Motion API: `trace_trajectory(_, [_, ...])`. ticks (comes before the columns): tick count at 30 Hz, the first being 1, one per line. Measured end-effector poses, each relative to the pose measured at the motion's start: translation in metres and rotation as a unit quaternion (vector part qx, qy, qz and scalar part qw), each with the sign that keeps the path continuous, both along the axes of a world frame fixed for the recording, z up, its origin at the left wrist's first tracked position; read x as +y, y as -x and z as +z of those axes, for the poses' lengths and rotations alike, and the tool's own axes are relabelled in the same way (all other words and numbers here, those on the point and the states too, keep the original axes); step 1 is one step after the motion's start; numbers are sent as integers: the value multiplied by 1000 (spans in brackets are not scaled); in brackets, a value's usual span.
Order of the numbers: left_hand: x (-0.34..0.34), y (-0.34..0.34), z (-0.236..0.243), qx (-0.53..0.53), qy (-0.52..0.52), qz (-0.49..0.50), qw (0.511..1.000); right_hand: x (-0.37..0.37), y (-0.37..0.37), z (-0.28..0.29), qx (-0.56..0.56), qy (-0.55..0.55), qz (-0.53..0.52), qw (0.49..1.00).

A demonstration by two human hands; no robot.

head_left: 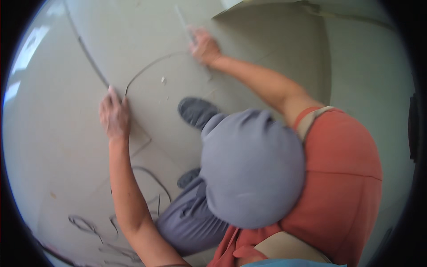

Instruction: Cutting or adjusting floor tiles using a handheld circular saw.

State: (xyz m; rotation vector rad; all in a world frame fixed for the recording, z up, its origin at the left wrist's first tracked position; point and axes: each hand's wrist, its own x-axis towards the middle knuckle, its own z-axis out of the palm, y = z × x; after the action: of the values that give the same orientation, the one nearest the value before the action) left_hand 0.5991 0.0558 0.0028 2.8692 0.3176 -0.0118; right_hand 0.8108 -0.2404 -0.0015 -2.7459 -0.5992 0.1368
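Observation:
My left hand (115,116) is down by the floor at the left, fingers closed around a thin dark cable (93,62). One stretch of it runs up and away toward the upper left. From the same hand a thin dark line (151,63) arcs over to my right hand (205,48), which is farther off and a little right of the middle. Those fingers are curled round a pale, thin strip (181,17) that sticks out beyond them; blur hides its exact kind. Whether the arc's far end is gripped there cannot be told.
Loose dark cable (86,224) lies in loops at lower left, partly behind my left forearm. Small white scraps (163,80) dot the tiled floor (40,147). My grey shoe (195,111) and bent knee (253,169) are close by. A brownish, curved-edged surface (284,40) is at upper right.

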Motion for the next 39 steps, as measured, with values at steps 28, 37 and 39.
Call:
trace_trajectory(28, [6, 62, 30, 83, 67, -10, 994, 147, 80, 33, -24, -4, 519, 854])
trace_trajectory(37, [5, 62, 31, 119, 52, 0, 992, 141, 101, 32, -31, 21, 554, 831])
trace_trajectory(39, [8, 67, 37, 118, 52, -41, 991, 125, 115, 32, 11, 18, 560, 828])
